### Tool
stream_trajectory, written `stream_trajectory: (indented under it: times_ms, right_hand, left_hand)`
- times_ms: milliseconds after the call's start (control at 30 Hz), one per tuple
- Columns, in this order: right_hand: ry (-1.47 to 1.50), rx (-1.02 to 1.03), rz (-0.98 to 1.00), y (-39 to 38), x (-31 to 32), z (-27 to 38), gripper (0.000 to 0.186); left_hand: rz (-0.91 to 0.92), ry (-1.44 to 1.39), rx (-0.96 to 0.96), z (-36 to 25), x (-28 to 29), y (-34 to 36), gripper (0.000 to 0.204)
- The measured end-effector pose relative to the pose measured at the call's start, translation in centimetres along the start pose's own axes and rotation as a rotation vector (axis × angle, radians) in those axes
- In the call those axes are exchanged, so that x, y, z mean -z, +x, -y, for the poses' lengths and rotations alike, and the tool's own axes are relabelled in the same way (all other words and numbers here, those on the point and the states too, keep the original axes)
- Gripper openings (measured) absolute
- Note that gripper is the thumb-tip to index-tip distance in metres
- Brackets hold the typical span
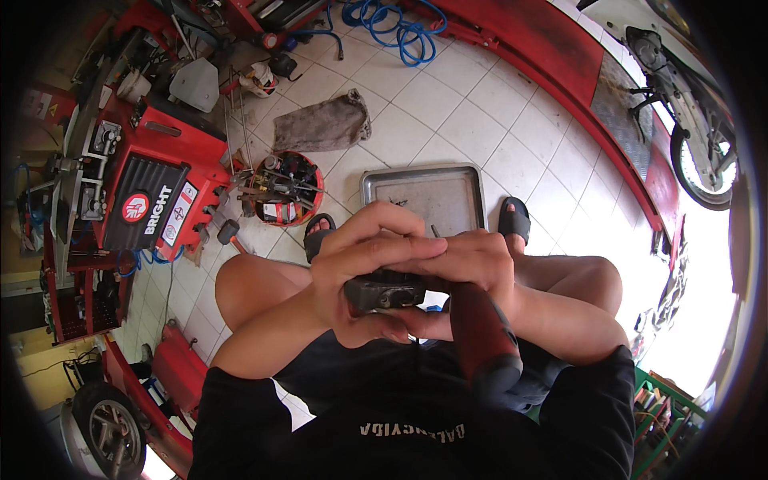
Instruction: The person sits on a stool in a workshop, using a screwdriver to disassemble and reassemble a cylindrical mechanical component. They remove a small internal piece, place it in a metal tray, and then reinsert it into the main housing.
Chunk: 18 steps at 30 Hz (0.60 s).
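In front of my lap, both hands are close together and overlapping. My left hand [364, 256] is closed around a dark, block-shaped metal part [386, 291], its thumb below and its fingers reaching across toward the other hand. My right hand [472, 262] is closed at the front of a screwdriver-like tool with a thick dark red and black handle [484, 332]. That handle slants back toward my body. A thin dark rod tip [434, 231] shows between the hands. Where the tool meets the part is hidden by my fingers. Beyond them, a shallow metal tray [483, 200] lies on the floor.
Left of my feet stands a round red tub [318, 178] of tools, near a hammer [230, 233] and a red machine [172, 128]. A grey cloth [320, 124] and blue hose [416, 48] lie farther off. A red lift rail [576, 120] runs right, by a motorcycle [680, 104].
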State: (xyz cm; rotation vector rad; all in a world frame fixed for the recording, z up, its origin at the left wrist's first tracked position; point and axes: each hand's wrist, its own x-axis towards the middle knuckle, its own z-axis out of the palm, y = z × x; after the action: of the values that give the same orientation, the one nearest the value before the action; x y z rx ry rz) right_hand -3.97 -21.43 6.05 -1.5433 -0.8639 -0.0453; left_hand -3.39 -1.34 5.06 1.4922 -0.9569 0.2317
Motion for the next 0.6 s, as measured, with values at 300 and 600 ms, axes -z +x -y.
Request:
stream_trajectory:
  times_ms: [300,600]
  right_hand:
    - [-0.213,0.155,-0.018,0.7,1.3,0.9,0.045]
    - [-0.107,0.201,-0.045,0.6,0.8,0.1,0.042]
  left_hand:
    - [-0.178,-0.123,0.057,0.7,-0.4,-0.8,0.094]
    - [-0.009,-0.047,-0.029,0.5,0.4,0.0,0.085]
